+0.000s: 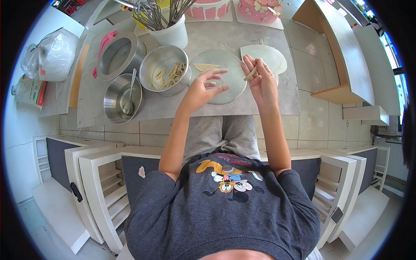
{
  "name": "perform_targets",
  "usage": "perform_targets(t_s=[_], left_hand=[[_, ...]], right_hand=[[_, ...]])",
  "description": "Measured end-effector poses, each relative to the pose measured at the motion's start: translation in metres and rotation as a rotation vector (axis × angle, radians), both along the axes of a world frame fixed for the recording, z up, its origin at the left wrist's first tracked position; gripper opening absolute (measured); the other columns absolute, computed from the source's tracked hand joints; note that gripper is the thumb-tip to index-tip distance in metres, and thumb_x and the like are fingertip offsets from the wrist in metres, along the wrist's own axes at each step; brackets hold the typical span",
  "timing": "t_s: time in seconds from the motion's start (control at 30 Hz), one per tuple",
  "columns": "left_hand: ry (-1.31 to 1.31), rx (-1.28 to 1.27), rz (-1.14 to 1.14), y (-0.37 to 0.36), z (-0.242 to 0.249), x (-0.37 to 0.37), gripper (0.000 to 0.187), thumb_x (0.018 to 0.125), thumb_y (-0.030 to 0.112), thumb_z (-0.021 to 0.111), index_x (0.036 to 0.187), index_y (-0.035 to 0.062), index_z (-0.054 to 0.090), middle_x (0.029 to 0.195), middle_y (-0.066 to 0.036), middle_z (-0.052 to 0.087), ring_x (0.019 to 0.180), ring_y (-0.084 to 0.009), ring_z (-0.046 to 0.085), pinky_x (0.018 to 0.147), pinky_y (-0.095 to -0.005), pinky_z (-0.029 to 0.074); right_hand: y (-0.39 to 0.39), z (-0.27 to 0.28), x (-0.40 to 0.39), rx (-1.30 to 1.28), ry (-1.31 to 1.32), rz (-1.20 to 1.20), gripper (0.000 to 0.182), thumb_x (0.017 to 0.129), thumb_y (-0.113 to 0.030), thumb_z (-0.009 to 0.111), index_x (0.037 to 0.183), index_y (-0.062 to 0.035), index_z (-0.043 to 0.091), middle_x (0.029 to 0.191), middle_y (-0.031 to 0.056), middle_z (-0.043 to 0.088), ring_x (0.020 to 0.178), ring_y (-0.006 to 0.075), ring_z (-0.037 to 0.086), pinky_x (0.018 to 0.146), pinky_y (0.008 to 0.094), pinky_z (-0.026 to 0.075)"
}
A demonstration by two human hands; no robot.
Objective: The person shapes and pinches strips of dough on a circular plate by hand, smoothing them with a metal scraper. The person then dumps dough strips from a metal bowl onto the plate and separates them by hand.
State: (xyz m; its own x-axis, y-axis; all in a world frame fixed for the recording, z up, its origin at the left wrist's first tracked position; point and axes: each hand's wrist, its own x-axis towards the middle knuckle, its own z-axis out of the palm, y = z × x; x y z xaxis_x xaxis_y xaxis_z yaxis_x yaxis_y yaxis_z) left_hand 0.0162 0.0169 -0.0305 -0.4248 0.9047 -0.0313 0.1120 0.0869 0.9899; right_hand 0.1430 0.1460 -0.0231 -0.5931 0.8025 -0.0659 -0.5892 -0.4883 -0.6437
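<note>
My left hand hovers over a round pale board, fingers apart and nothing in them. My right hand is palm up at the board's right edge, with a short cream-coloured strip that looks like dough pinched between thumb and fingers. On the board, near my left fingers, lies a flat cream wedge. Left of the board a steel pot holds several loose strips of the same colour. Beyond my right hand is a pale scalloped board.
At left stand a steel bowl with a spoon and a steel ring-shaped tin. A white bucket of whisks and two pink cakes are at the back. A plastic bag sits far left.
</note>
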Motion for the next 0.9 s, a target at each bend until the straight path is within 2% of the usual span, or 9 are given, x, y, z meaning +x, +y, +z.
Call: perform_targets(t_s=[0.1,0.17,0.3,0.37,0.4,0.47,0.57,0.7,0.9], left_hand=[[0.229,0.223,-0.002,0.011,-0.012,0.010,0.032,0.077,0.021,0.069,0.100,-0.0009,0.063,0.098,-0.010,0.063,0.089,-0.0140,0.060,0.077,-0.0265,0.048],[-0.220,0.097,-0.166,0.014,-0.025,0.012,0.028,0.081,0.018,0.065,0.099,-0.0032,0.063,0.094,-0.011,0.065,0.084,-0.0147,0.062,0.074,-0.0265,0.049],[-0.275,0.083,-0.156,0.008,-0.012,0.008,0.021,0.083,0.014,0.063,0.095,-0.0029,0.063,0.086,-0.011,0.066,0.078,-0.0142,0.063,0.070,-0.0247,0.050],[-0.247,0.136,-0.065,0.005,-0.012,0.004,0.015,0.083,0.009,0.061,0.091,-0.0031,0.064,0.078,-0.009,0.066,0.072,-0.0129,0.063,0.066,-0.0231,0.050],[-0.248,0.135,-0.063,0.003,-0.010,0.002,0.015,0.083,0.009,0.061,0.091,-0.0031,0.064,0.078,-0.009,0.066,0.072,-0.0129,0.063,0.066,-0.0231,0.050],[-0.180,0.168,0.005,0.002,-0.006,0.000,0.013,0.082,0.009,0.062,0.087,-0.0032,0.064,0.076,-0.008,0.066,0.070,-0.0115,0.062,0.065,-0.0229,0.050],[-0.178,0.186,0.070,0.004,-0.001,0.001,0.013,0.083,0.010,0.062,0.084,-0.0029,0.064,0.075,-0.007,0.065,0.068,-0.0105,0.060,0.067,-0.0229,0.049],[-0.185,0.167,0.114,0.004,0.001,0.002,0.014,0.082,0.011,0.063,0.083,-0.0021,0.064,0.073,-0.006,0.065,0.067,-0.0094,0.059,0.067,-0.0226,0.049],[-0.096,0.161,0.191,0.000,-0.002,0.001,0.015,0.081,0.015,0.066,0.081,0.0002,0.065,0.071,-0.005,0.063,0.067,-0.0083,0.058,0.065,-0.0212,0.046]], right_hand=[[-0.004,0.001,-0.004,-0.097,0.089,0.039,0.016,0.094,-0.011,0.042,0.096,0.0042,0.046,0.108,0.0225,0.052,0.105,0.0292,0.055,0.095,0.0396,0.046],[-0.006,0.001,-0.007,-0.210,0.134,0.063,0.017,0.094,-0.011,0.041,0.096,0.0045,0.046,0.109,0.0221,0.051,0.109,0.0301,0.052,0.098,0.0406,0.043],[0.001,-0.002,0.000,-0.187,0.054,-0.002,0.014,0.093,-0.010,0.042,0.097,0.0030,0.047,0.105,0.0188,0.053,0.098,0.0253,0.057,0.088,0.0341,0.049],[0.011,-0.019,0.009,-0.021,0.085,0.111,0.015,0.091,-0.008,0.047,0.101,0.0024,0.049,0.100,0.0145,0.056,0.078,0.0152,0.058,0.069,0.0247,0.049],[0.008,-0.014,0.009,-0.023,0.085,0.113,0.015,0.091,-0.008,0.047,0.101,0.0024,0.049,0.100,0.0145,0.056,0.078,0.0152,0.058,0.069,0.0247,0.049],[0.001,-0.004,0.010,0.243,-0.228,0.210,0.022,0.086,-0.012,0.056,0.103,0.0021,0.054,0.086,0.0091,0.059,0.061,0.0075,0.049,0.055,0.0200,0.039],[-0.009,-0.002,0.009,0.581,-0.518,0.448,0.030,0.081,-0.019,0.064,0.101,0.0030,0.059,0.073,0.0033,0.059,0.057,0.0048,0.047,0.051,0.0190,0.037],[-0.016,0.001,0.007,0.685,-0.714,0.467,0.021,0.081,-0.020,0.065,0.089,-0.0001,0.065,0.072,0.0014,0.061,0.058,0.0038,0.046,0.051,0.0183,0.036],[-0.016,0.000,0.009,0.753,-0.597,0.474,0.017,0.084,-0.016,0.061,0.086,0.0010,0.064,0.072,0.0035,0.061,0.061,0.0060,0.048,0.054,0.0194,0.038]])
